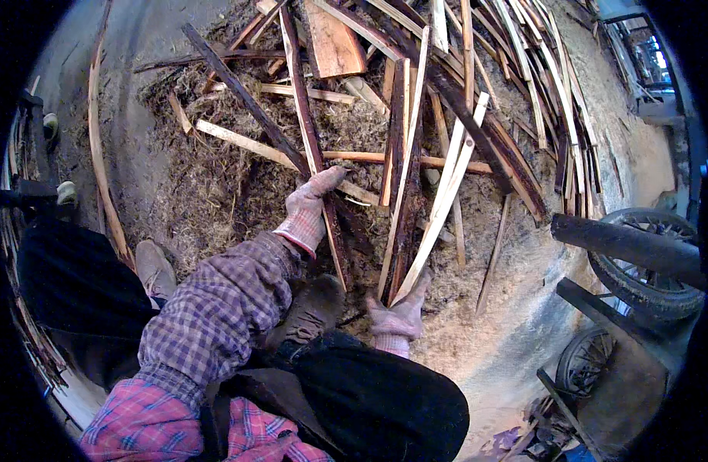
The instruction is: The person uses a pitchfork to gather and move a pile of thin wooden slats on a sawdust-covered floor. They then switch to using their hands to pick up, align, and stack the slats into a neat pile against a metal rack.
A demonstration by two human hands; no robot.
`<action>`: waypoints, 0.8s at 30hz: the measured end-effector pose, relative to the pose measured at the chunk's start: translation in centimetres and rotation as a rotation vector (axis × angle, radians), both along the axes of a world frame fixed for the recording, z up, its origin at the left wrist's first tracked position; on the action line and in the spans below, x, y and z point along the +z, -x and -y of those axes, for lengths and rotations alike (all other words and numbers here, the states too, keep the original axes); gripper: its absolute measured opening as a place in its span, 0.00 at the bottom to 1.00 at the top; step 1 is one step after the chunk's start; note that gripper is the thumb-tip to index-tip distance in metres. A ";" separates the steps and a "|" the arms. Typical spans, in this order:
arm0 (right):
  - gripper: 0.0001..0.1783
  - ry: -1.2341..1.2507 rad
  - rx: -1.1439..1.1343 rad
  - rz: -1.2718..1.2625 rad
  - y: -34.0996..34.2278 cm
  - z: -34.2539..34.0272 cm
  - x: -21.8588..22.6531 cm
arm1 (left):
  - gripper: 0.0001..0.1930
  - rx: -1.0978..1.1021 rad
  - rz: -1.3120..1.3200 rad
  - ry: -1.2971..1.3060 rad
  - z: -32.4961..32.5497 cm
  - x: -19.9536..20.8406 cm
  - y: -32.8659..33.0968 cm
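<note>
My left hand (308, 209), in a pale work glove, is closed around a long bark-edged wood strip (298, 88). That strip slants from the far pile down past the hand toward my shoe. Lower and to the right, my right hand (398, 316), also gloved, grips the near ends of several wood strips (445, 199). Pale sawn faces show on some of these and dark bark on others, and they fan out away from me. My right forearm is mostly hidden behind my dark-trousered knee (385, 385).
Beyond my hands lies a loose heap of strips (539, 85) with a broad orange-brown wood slab (335, 42). Shavings and bark litter (208, 177) cover the ground. A wheeled cart's spoked wheel (654, 266) stands at the right. One long strip (100, 146) lies at the left.
</note>
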State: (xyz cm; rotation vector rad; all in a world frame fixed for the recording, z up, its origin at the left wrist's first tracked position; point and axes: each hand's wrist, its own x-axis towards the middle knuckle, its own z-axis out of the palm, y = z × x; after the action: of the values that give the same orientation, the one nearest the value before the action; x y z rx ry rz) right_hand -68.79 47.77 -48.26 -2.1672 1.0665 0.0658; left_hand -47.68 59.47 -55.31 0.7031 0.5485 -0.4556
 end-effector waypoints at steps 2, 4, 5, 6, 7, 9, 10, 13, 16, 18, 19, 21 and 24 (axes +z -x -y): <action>0.63 -0.035 -0.036 -0.029 -1.0 -0.2 0.9 | 0.14 0.023 -0.117 0.064 0.6 1.8 0.0; 0.63 -0.068 -0.068 -0.058 -1.9 -0.2 1.8 | 0.14 0.020 -0.030 0.017 0.6 2.1 -0.1; 0.63 -0.083 -0.082 -0.073 -2.0 -0.1 2.0 | 0.14 0.022 0.014 -0.006 0.6 2.6 -0.2; 0.63 -0.164 -0.084 0.012 -1.9 0.1 2.0 | 0.13 -0.014 -0.021 -0.061 0.7 3.2 -0.3; 0.62 -0.239 -0.087 0.095 -1.7 0.3 1.9 | 0.14 -0.038 0.034 -0.112 0.5 3.2 -0.3; 0.62 -0.422 -0.147 0.189 -0.7 0.9 2.0 | 0.14 -0.082 0.146 -0.219 -0.7 3.1 -0.3; 0.61 -0.532 -0.208 0.203 0.2 1.3 2.5 | 0.15 -0.172 0.036 -0.101 -1.4 5.7 -1.6; 0.61 -0.436 -0.121 0.138 4.2 2.5 3.9 | 0.16 -0.189 0.341 -0.215 -5.0 9.1 -5.4; 0.59 -0.703 -0.173 0.242 8.0 3.6 5.9 | 0.16 -0.151 0.480 -0.223 -9.8 10.6 -8.8; 0.57 -0.802 -0.252 0.360 8.6 3.4 7.1 | 0.16 -0.158 0.533 -0.175 -12.5 12.0 -10.1; 0.55 -0.804 -0.279 0.412 8.6 3.2 7.4 | 0.16 -0.167 0.551 -0.147 -13.0 12.3 -9.6; 0.53 -0.785 -0.335 0.512 9.1 2.8 8.2 | 0.16 -0.196 0.565 -0.073 -13.3 12.3 -9.3; 0.49 -0.741 -0.384 0.660 9.2 2.3 9.6 | 0.16 -0.262 0.522 0.122 -12.7 10.3 -11.2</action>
State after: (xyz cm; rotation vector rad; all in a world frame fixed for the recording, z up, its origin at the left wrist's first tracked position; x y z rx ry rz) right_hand -78.03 45.47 -38.67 -1.1635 0.8539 -0.3539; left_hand -36.49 72.21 -45.01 0.7441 -0.0638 -0.5202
